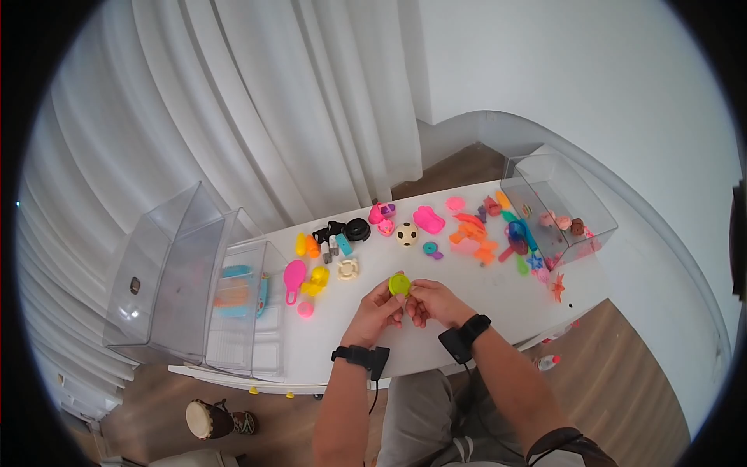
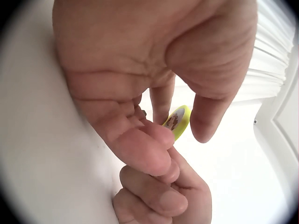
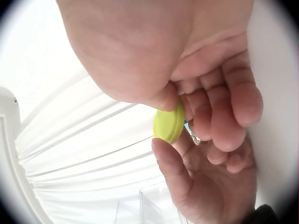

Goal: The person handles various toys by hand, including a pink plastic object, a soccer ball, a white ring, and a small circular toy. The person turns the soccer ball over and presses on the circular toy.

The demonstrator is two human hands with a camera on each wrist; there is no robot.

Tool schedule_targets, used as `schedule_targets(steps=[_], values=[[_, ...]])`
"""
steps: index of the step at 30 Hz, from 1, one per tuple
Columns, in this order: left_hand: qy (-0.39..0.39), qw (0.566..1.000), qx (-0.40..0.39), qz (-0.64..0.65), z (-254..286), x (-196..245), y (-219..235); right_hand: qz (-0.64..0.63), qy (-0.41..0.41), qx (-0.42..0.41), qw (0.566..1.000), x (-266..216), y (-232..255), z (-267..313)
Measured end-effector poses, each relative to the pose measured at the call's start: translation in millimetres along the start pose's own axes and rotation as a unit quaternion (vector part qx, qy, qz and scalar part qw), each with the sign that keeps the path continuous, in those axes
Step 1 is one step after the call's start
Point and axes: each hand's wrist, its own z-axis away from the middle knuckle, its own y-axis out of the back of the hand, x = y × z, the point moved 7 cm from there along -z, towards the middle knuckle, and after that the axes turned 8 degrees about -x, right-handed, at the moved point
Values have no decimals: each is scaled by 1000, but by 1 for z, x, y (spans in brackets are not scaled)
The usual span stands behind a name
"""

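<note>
A yellow-green round disc [image 1: 399,284] is held up between both hands above the table's front half. Its printed face [image 2: 175,120] shows in the left wrist view, its plain side [image 3: 167,126] in the right wrist view. My right hand [image 1: 437,302] [image 3: 187,70] pinches the disc's edge between thumb and index finger. My left hand [image 1: 375,317] [image 2: 140,70] has its thumb and index finger around the opposite edge; its other fingers are curled close to the right hand's fingers.
Clear bins [image 1: 175,288] stand at the left, one holding a blue-and-orange item. Another clear bin [image 1: 595,247] with small toys is at the far right. Between them lie a pink mirror-shaped toy [image 1: 294,279], a football-patterned ball [image 1: 407,234], a cream ring [image 1: 348,269] and several orange toys [image 1: 471,233].
</note>
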Motion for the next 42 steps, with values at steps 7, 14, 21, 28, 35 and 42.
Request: schedule_targets(steps=[7,14,21,28,35,42], values=[[1,1000,-19,0,0,2,2,49,-25,-11,998,-8,-12,4],[19,997,-55,-43,-4,-3,8,88,-37,-24,995,-9,-16,6],[29,999,-19,-17,-7,-11,14,128,-67,-46,988,-8,-14,2],[-36,990,121,-65,-4,-2,12,73,-40,13,996,-10,-11,3],[-37,989,78,-120,0,3,2,88,-9,17,996,-5,-7,1],[-33,992,97,72,-4,-18,24,90,18,21,996,-5,-6,2]])
